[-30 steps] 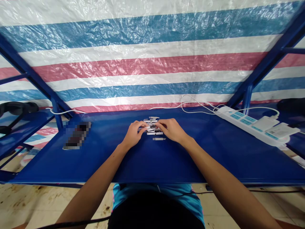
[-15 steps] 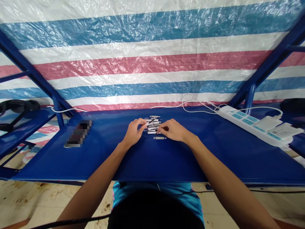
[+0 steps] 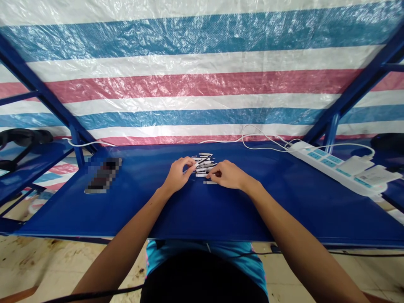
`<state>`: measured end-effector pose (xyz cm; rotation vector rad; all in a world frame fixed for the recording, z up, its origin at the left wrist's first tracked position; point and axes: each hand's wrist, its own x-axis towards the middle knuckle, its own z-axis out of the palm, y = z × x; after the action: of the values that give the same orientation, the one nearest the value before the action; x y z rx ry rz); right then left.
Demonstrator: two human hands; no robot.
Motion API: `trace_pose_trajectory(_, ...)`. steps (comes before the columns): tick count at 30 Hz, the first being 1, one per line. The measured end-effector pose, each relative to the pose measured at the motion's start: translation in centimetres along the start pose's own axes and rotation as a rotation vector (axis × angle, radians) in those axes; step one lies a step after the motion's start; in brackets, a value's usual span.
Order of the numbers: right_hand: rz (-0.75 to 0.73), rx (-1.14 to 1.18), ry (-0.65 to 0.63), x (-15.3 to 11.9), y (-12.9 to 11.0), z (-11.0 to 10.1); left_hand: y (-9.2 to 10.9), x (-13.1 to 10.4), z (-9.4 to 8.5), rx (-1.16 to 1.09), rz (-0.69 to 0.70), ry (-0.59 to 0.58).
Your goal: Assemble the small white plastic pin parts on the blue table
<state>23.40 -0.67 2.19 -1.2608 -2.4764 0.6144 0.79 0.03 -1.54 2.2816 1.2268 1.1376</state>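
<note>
Several slim white and grey pens (image 3: 205,165) lie in a loose pile in the middle of the blue table, most of them pointing sideways. My left hand (image 3: 179,173) is at the pile's left side, thumb and forefinger pinched on a dark, slim pen (image 3: 205,159) that slants up to the right over the others. On the pile's right, my right hand (image 3: 232,174) has its fingers closed at the near pens; what is between its fingertips is hidden. One grey pen (image 3: 209,182) lies apart at the near side, partly beneath the right hand.
A pixelated dark phone-like object (image 3: 104,176) lies on the table's left. At the right stands a white power strip (image 3: 326,162) with plugged-in adapters, its white cable (image 3: 252,146) looping along the back. Blue metal posts (image 3: 332,130) and a striped sheet (image 3: 202,80) border the table.
My right hand has shifted slightly toward me and left, now covering the right end of the near grey pen. My left hand keeps its pinch in nearly the same place.
</note>
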Motion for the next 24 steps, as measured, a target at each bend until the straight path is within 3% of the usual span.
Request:
trace_pose_trajectory(18,0.001,-0.054,0.01,0.0,0.0,0.1,0.2,0.1,0.0,-0.048,0.019,-0.017)
trace_pose_trajectory(24,0.087,-0.123,-0.065,-0.2,-0.4,-0.9,0.2,0.1,0.1,-0.042,0.004,-0.035)
